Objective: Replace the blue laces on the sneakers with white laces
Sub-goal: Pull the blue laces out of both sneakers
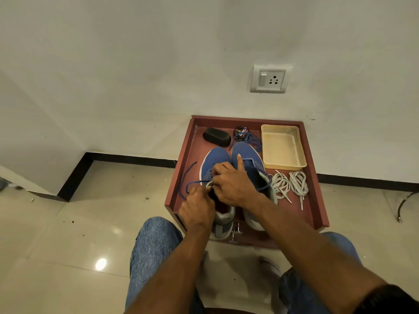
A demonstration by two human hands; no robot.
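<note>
Only "CH" reads on the polish tin (241, 133); both hands' fingers (218, 169) pinch blue lace (189, 182)

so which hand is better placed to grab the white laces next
Right, likely. The right hand lies on the blue sneakers, on the side where the bundled white laces lie; the left hand pinches the blue lace.

A reddish-brown raised-rim surface (317, 189) on the tiled floor (90, 223) carries two blue sneakers (246, 155) side by side, a black brush (216, 137), a round polish tin (241, 133), a cream plastic tray (283, 147), two bundled white laces (291, 184) and loose blue laces (188, 177).
</note>
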